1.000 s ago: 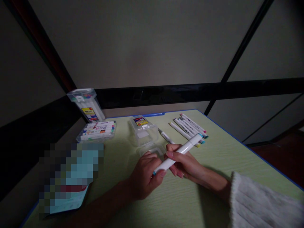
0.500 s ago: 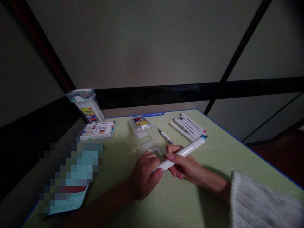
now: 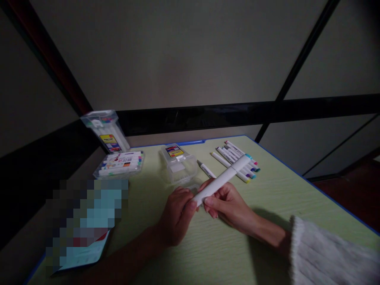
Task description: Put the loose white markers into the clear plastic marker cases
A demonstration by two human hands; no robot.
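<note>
A white marker (image 3: 223,179) with a light-blue end slants up to the right between my two hands. My left hand (image 3: 179,215) is closed on its lower end, thumb on top. Further up the barrel, my right hand (image 3: 228,202) grips it from below with thumb and fingers. Behind my hands lies a clear plastic lid (image 3: 190,184), partly hidden by my left fingers. Past it a clear plastic case (image 3: 181,168) with a yellow label rests on the table. A single grey-tipped marker (image 3: 205,169) lies to its right.
Several white markers (image 3: 230,160) with coloured ends lie at the back right. At the back left stands a filled marker case (image 3: 108,132), with a flat pack of markers (image 3: 121,164) before it. A partly blurred tablet-like screen (image 3: 89,245) lies left on the green table (image 3: 213,257).
The held marker has turned a little, its blue end rising and shifting left. My right hand has moved slightly left, closer to my left hand.
</note>
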